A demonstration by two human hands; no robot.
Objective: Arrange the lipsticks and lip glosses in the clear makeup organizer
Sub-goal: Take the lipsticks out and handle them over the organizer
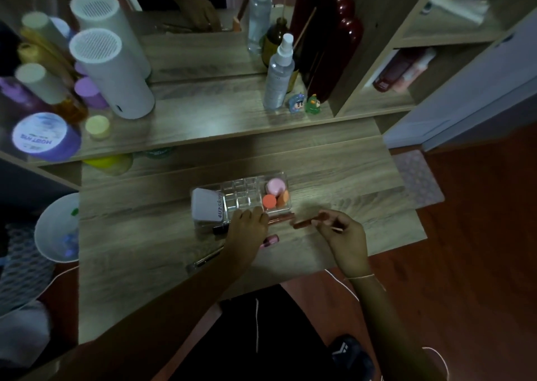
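A clear makeup organizer of hard transparent plastic sits on the wood-grain table, its top divided into a grid of small square cells. Its right compartment holds rounded sponges in pink, coral and orange, and a boxy white compact with printed lettering leans at its left end. The left hand rests palm-down at the organizer's near edge, fingers curled loosely over the table; whether they grip anything cannot be told. Just beside its fingertips a slim reddish-brown lip gloss tube lies flat along the organizer's front wall. A dark, stubby lipstick lies at the left of that hand, and a small pink gloss peeks out at its right. The right hand hovers over the table to the right, its fingers pinched around a slender brown lip gloss held nearly level, pointing left. A thin metallic brush lies diagonally nearer the table's front edge.
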